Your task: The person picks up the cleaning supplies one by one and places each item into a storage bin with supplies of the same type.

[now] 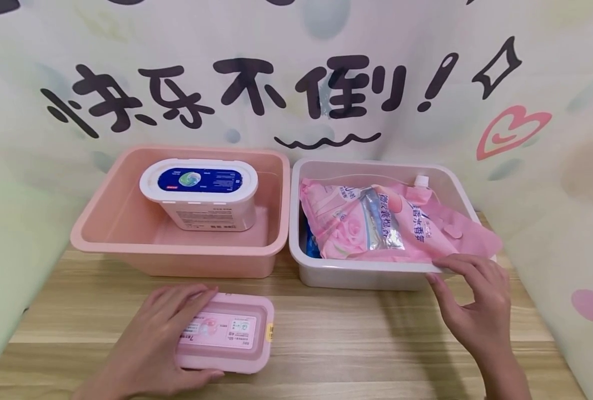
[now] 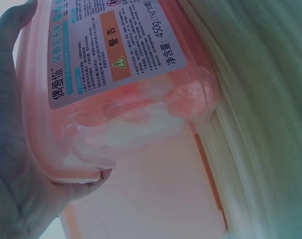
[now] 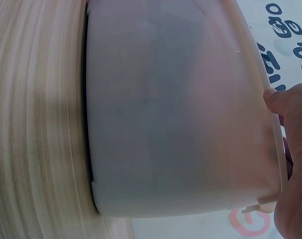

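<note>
At the front, my left hand (image 1: 158,339) grips a pink lidded box of laundry pods (image 1: 231,333) by its left end, fingers along the far side and thumb on the near side. In the left wrist view, the translucent box (image 2: 141,114) shows a printed label and rounded shapes inside. My right hand (image 1: 476,300) pinches the front rim of a white bin (image 1: 366,275) near its right corner, thumb below and fingers above. Inside that bin, a pink printed detergent bag (image 1: 346,222) leans over the right rim, beside those fingers. The right wrist view shows the thumb against the bin's rim.
A pink bin (image 1: 176,258) stands left of the white one, holding a white tub with a blue-labelled lid (image 1: 198,180). A white cap (image 1: 421,181) and something blue (image 1: 312,244) show around the bag. A printed cloth (image 1: 256,33) hangs behind the wooden table (image 1: 346,339).
</note>
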The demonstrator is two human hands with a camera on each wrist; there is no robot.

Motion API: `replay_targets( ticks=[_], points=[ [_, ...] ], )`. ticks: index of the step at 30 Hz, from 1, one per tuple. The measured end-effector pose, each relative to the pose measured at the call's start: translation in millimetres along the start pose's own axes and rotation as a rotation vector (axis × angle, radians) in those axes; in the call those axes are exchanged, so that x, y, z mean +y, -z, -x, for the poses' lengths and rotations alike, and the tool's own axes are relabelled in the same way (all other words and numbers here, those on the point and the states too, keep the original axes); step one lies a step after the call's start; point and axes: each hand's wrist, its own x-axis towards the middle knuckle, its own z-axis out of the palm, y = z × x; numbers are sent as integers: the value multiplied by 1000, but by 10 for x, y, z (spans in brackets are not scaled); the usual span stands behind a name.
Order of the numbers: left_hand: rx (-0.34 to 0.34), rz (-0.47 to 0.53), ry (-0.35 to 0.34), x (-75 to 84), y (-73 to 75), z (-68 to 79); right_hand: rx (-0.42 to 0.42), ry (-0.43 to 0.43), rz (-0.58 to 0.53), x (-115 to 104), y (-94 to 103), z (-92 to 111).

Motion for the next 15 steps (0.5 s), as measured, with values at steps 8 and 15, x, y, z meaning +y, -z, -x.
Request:
replay_targets(
  ticks=[8, 15],
  points=[
    [5, 7, -8, -4, 23, 11, 10, 14, -2, -26, -18, -19],
    [-25, 40, 23, 16, 46, 11, 18, 17, 3, -36, -6, -20]
  ],
)
